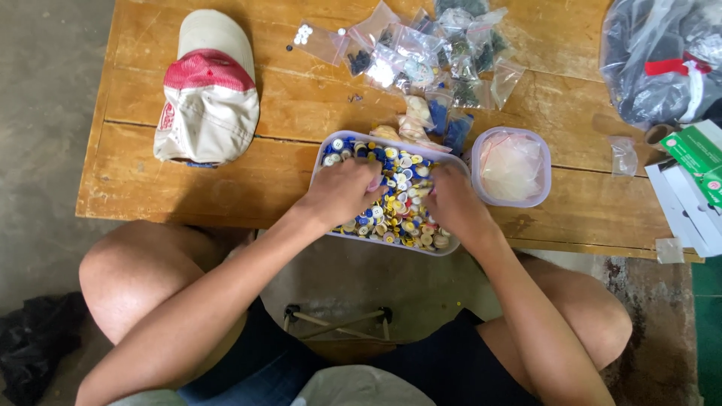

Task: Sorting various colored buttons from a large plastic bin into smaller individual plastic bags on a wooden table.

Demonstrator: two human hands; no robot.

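A pale lilac tray (329, 142) full of mixed blue, yellow and white buttons (398, 214) sits at the near edge of a wooden table (301, 105). Both my hands are down in the button pile. My left hand (342, 192) rests on the tray's left half with its fingers curled into the buttons. My right hand (453, 201) is on the tray's right half, fingers bent down among them. Whether either hand pinches a button is hidden by the fingers.
A small lilac tub (544, 180) holding clear bags stands right of the tray. Several little clear bags of buttons (421, 56) lie behind it. A red and cream cap (208, 90) lies at left. A grey plastic bag (662, 60) and white boxes (688, 195) sit far right.
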